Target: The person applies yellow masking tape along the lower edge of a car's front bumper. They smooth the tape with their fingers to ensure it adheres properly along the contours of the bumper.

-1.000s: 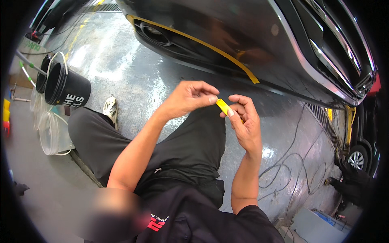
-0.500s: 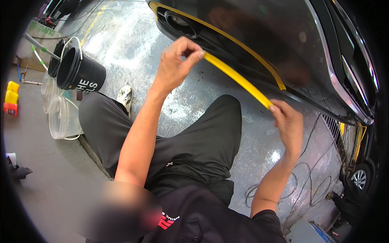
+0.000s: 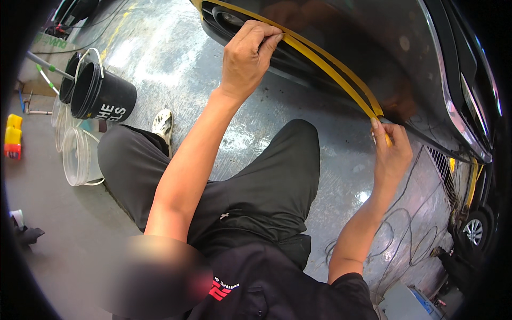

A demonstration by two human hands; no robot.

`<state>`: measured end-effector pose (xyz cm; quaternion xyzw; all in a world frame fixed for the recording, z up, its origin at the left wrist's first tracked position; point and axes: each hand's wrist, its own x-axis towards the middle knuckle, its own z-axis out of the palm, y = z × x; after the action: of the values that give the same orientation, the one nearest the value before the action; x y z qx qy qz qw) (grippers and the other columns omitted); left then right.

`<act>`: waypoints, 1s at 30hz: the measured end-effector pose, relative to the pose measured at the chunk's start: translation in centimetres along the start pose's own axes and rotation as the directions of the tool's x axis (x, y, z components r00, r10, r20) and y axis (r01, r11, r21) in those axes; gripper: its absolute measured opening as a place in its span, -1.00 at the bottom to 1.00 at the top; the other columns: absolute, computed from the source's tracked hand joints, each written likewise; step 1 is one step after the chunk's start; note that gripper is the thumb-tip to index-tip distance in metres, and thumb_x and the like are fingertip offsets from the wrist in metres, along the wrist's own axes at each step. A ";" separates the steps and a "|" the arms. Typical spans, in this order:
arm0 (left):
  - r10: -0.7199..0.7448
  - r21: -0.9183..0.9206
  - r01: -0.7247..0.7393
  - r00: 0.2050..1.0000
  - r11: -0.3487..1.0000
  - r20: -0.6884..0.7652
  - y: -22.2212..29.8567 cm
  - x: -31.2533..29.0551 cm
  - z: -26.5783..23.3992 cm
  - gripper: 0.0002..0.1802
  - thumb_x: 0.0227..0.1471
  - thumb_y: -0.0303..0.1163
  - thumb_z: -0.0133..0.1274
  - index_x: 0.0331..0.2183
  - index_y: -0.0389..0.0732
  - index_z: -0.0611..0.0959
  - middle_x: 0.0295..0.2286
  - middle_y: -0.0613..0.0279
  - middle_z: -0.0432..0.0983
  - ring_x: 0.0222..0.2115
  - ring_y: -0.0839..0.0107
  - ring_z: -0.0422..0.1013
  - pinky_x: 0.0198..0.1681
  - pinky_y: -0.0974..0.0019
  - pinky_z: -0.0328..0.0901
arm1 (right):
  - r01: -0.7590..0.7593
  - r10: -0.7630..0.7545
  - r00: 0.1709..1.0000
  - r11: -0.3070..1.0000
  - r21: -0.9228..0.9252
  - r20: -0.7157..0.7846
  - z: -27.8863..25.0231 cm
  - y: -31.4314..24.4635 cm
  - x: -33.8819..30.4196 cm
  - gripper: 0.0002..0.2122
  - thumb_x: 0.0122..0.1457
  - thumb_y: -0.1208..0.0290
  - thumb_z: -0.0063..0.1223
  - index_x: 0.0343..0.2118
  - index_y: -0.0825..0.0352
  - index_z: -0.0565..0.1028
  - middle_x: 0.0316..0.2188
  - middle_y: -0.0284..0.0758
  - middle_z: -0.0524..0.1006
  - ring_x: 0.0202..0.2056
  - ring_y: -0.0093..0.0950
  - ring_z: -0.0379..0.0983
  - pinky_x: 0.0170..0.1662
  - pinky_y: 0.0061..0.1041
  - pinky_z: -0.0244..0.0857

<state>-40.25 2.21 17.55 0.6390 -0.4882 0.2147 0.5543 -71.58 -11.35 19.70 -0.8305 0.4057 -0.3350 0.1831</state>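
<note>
A strip of yellow masking tape (image 3: 333,74) stretches between my two hands, bowed along the lower edge of a dark car bumper (image 3: 341,26). My left hand (image 3: 248,56) pinches its far end close to the round exhaust tip (image 3: 230,18). At the other end, my right hand (image 3: 390,141) grips the tape between thumb and fingers, beside the bumper's lower corner. Another line of yellow tape (image 3: 349,77) is stuck along the bumper just above the held strip. The two strips nearly meet at both ends, with a narrow gap between them midway.
Black buckets (image 3: 109,93) and a clear bucket (image 3: 80,157) stand to the left, near a yellow and red object (image 3: 13,136). Cables (image 3: 408,234) lie on the floor at right, by a drain grate (image 3: 440,165). A grey bin (image 3: 402,301) is at lower right.
Both hands have moved up toward the bumper, the right one also rightward. The held tape has lengthened and now lies close along the stuck line.
</note>
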 end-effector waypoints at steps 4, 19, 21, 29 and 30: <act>0.091 0.058 -0.086 0.992 0.995 -0.086 -0.3 0.0 0.6 -0.90 0.16 -0.56 0.36 -0.26 -0.29 0.76 -0.29 0.14 0.69 -0.32 0.17 0.64 -0.25 0.24 0.52 | -0.011 0.010 0.999 0.999 -0.030 -0.051 0.3 -0.4 0.1 -0.73 0.27 0.23 0.47 -0.37 0.35 0.69 -0.48 -0.38 0.62 -0.48 -0.52 0.49 -0.36 -0.48 0.31; 0.113 0.073 -0.109 0.992 0.991 -0.058 -1.0 -0.2 1.1 -0.90 0.18 -0.52 0.35 -0.26 -0.25 0.74 -0.30 0.17 0.70 -0.31 0.20 0.66 -0.22 0.24 0.52 | -0.099 0.096 0.992 0.995 -0.035 -0.083 0.3 -0.2 0.6 -0.68 0.25 0.11 0.48 -0.39 0.32 0.74 -0.58 -0.35 0.67 -0.55 -0.58 0.52 -0.41 -0.52 0.32; 0.075 0.069 -0.072 0.996 0.995 -0.039 -0.6 -0.3 1.1 -0.91 0.19 -0.52 0.35 -0.25 -0.25 0.74 -0.30 0.17 0.70 -0.31 0.19 0.66 -0.22 0.24 0.51 | -0.115 0.111 0.991 0.992 -0.060 -0.072 0.1 -0.2 0.6 -0.68 0.24 0.10 0.49 -0.39 0.32 0.74 -0.58 -0.36 0.67 -0.54 -0.59 0.52 -0.41 -0.52 0.32; -0.018 0.069 0.024 0.996 0.997 -0.087 -1.4 -1.1 0.9 -0.49 0.08 -0.27 0.50 0.03 -0.15 0.69 -0.03 0.03 0.65 -0.05 0.11 0.60 0.05 0.10 0.44 | -0.154 0.155 0.985 0.988 0.025 -0.073 0.4 0.2 0.9 -0.68 0.21 0.12 0.53 -0.40 0.33 0.74 -0.60 -0.39 0.64 -0.55 -0.64 0.45 -0.41 -0.55 0.29; -0.071 0.071 0.079 0.992 0.994 -0.104 -1.9 -1.4 0.6 -0.31 0.05 -0.15 0.55 0.16 -0.11 0.68 0.10 -0.04 0.63 0.10 0.05 0.57 0.21 0.02 0.41 | -0.150 0.153 0.985 0.987 0.052 -0.077 0.5 0.4 1.0 -0.68 0.21 0.13 0.53 -0.40 0.34 0.74 -0.60 -0.39 0.64 -0.55 -0.64 0.44 -0.41 -0.55 0.28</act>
<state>-39.41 2.02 15.26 0.6653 -0.4267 0.2441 0.5619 -71.04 -12.34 19.56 -0.7787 0.4670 -0.3623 0.2105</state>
